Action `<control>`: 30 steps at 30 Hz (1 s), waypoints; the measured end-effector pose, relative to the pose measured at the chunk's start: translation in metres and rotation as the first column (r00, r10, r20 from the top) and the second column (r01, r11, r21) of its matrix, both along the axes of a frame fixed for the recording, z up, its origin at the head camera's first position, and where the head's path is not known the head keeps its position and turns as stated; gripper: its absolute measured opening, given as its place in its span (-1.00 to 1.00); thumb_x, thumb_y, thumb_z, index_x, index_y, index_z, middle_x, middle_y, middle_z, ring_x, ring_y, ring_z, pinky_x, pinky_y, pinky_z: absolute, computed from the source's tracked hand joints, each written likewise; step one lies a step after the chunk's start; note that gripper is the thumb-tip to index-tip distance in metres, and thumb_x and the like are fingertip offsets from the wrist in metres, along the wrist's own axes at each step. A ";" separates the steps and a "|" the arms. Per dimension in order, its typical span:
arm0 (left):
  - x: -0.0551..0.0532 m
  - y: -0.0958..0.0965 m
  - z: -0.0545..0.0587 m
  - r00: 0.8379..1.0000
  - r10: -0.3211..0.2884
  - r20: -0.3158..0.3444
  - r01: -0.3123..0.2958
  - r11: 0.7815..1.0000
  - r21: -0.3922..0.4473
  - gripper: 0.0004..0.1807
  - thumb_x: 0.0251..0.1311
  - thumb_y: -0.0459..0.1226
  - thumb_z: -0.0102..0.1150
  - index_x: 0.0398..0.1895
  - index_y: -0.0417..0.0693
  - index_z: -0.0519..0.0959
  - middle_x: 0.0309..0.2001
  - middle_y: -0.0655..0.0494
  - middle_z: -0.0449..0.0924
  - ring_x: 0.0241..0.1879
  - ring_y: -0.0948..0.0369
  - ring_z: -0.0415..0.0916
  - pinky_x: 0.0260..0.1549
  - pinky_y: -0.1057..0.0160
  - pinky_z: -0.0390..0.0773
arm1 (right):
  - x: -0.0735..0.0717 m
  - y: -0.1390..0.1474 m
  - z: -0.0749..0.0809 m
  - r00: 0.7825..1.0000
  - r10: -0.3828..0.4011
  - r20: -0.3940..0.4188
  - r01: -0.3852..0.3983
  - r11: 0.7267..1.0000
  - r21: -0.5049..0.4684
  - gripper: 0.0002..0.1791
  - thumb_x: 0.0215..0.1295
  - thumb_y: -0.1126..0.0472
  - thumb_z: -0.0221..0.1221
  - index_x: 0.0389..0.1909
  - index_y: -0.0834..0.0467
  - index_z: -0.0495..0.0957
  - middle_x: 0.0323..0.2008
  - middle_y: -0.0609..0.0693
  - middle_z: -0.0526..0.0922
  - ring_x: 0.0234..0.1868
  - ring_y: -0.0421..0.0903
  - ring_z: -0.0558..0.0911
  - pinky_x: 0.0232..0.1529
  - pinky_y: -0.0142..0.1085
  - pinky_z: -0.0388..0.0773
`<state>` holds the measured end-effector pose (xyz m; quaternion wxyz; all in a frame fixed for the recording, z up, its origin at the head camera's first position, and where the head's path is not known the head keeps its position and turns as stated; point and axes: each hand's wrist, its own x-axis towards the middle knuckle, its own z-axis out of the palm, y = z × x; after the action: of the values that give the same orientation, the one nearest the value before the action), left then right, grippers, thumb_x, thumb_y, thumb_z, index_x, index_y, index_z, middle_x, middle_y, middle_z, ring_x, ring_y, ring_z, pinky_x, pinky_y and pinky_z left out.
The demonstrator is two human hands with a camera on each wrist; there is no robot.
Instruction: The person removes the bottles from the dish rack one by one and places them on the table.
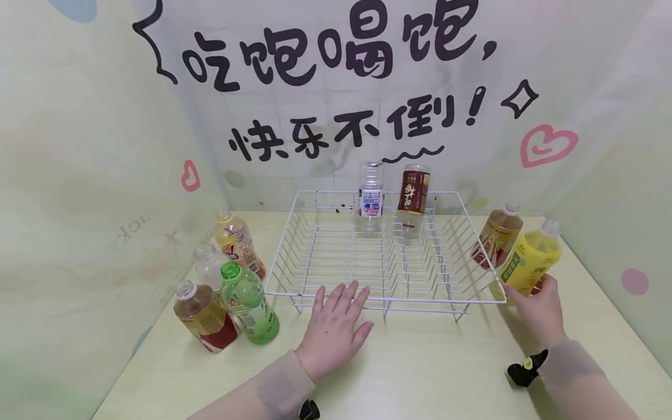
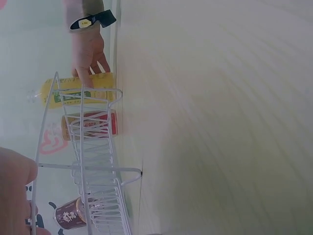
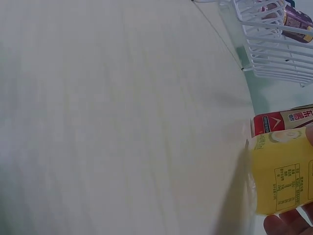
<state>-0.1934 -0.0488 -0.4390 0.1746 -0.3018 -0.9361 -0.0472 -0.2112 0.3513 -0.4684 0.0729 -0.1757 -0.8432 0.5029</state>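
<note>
My right hand (image 1: 543, 309) holds a yellow-labelled bottle (image 1: 530, 262) upright at the right of a white wire dish rack (image 1: 385, 300). In the right wrist view, fingertips (image 3: 288, 223) lie along the side of this bottle. My left hand (image 1: 336, 332) rests on the rack's front rim, fingers extended. Inside the rack, at the back, are a clear bottle (image 1: 371, 201) with a blue-and-white label and a brown-labelled bottle (image 1: 413, 195), both with their wide ends up. Beside the yellow one stands a bottle with a red and tan label (image 1: 499, 233).
Left of the rack stand a green bottle (image 1: 249, 303), a red-labelled bottle (image 1: 205, 315), a clear bottle (image 1: 206, 262) and a yellow-and-orange-labelled bottle (image 1: 238, 242). A printed curtain (image 1: 336, 99) hangs behind the pale tabletop (image 1: 409, 367).
</note>
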 end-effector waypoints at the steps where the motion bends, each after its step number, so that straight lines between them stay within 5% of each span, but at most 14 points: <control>1: 0.000 0.000 0.000 1.000 0.001 0.001 -0.001 1.000 -0.002 -0.35 0.19 0.11 -0.34 0.30 0.06 -0.01 0.24 -0.01 0.04 0.18 0.01 0.00 0.08 -0.15 -0.20 | 0.000 0.000 0.000 1.000 0.003 0.000 -0.003 1.000 0.004 0.05 0.00 -0.22 0.07 0.24 0.30 -0.31 0.15 0.37 0.02 0.07 0.26 0.13 -0.04 0.15 0.15; 25: -0.001 0.000 -0.002 1.000 0.007 -0.016 -0.007 1.000 -0.014 -0.35 0.18 0.12 -0.34 0.29 0.06 0.00 0.25 0.00 0.04 0.19 0.02 -0.03 0.09 -0.14 -0.21 | 0.001 0.000 0.007 0.998 0.055 0.044 -0.056 0.998 0.035 0.10 0.00 -0.24 0.06 0.24 0.28 -0.40 0.17 0.43 -0.08 0.12 0.33 0.04 0.00 0.20 0.02; 30: -0.001 0.001 -0.001 1.000 0.010 -0.017 -0.010 1.000 -0.019 -0.35 0.18 0.12 -0.33 0.29 0.07 0.00 0.25 0.01 0.04 0.19 0.03 -0.02 0.09 -0.14 -0.21 | 0.004 0.005 0.007 0.997 0.062 0.040 -0.063 0.998 0.012 0.07 0.05 -0.06 0.12 0.25 0.25 -0.47 0.22 0.37 -0.19 0.16 0.32 -0.07 0.00 0.23 -0.04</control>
<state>-0.1944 -0.0480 -0.4405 0.1800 -0.2993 -0.9364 -0.0345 -0.2069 0.3558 -0.4610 0.0416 -0.1588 -0.8529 0.4955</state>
